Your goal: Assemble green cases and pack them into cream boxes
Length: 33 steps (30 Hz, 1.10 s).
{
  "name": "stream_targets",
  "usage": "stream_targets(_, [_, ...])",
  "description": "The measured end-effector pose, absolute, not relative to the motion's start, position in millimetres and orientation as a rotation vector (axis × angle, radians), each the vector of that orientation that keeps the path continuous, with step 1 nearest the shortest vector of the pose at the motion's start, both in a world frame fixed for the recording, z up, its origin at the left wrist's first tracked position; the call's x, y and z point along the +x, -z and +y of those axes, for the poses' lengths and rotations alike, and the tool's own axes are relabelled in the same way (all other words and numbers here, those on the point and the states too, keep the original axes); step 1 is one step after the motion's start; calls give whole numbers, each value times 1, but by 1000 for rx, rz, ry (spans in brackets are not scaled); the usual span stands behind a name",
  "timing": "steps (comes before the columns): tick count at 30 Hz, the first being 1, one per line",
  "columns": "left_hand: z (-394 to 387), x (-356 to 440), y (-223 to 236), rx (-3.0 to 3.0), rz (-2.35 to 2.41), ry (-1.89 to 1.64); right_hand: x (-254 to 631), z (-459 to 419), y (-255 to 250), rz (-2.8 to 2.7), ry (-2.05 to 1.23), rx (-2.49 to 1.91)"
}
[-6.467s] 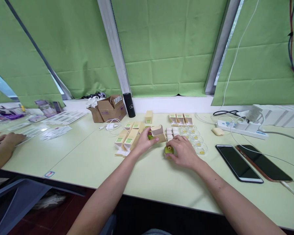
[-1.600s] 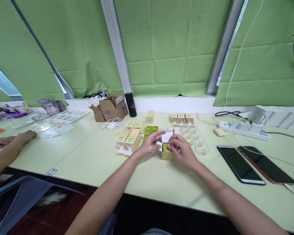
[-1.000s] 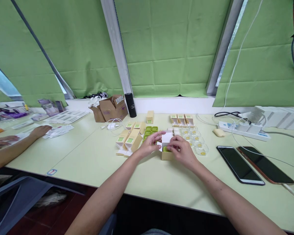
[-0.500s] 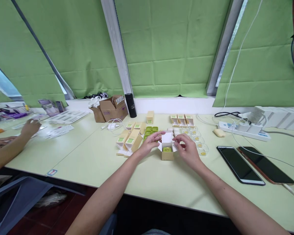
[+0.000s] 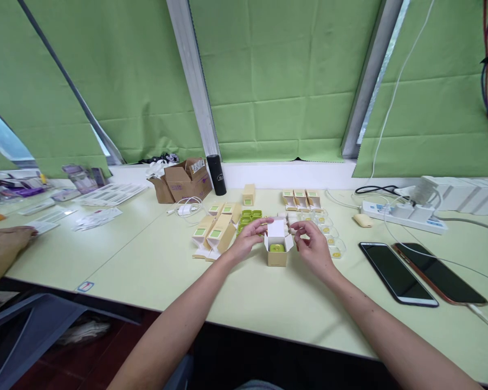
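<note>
- Tan cardboard box (image 5: 277,259), open and upright: directly between your hands, lid raised at its far side; a green rounded-square piece (image 5: 276,248) sits inside.
- Your left hand (image 5: 248,239), nearer: half open at the left flap (image 5: 267,242); you cannot confirm contact.
- Your right hand (image 5: 314,245): loosely curled, nothing visibly held, just beside the box.

Green blinds (image 5: 276,76) hang between slanted grey posts (image 5: 193,76) behind a long pale table (image 5: 248,303), with dark red floor (image 5: 114,336) below.
</note>
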<state>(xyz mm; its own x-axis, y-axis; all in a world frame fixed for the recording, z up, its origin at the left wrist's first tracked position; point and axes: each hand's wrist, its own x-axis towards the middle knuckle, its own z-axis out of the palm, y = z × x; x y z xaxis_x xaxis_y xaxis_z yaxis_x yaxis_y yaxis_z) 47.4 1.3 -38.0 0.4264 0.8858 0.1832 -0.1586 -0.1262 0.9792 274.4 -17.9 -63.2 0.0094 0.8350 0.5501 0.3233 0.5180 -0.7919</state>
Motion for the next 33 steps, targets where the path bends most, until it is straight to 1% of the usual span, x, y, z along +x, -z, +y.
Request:
stream_targets(9, [-1, 56, 45, 1454, 722, -1114, 274, -18, 63, -1491, -633, -1085])
stream_targets(17, [-2, 58, 50, 1511, 729, -1079, 274, -16, 66, -1468, -763, -1065])
stream_targets(33, [-6, 61, 51, 1625, 864, -1068, 269, -19, 63, -1489, -905, -1049])
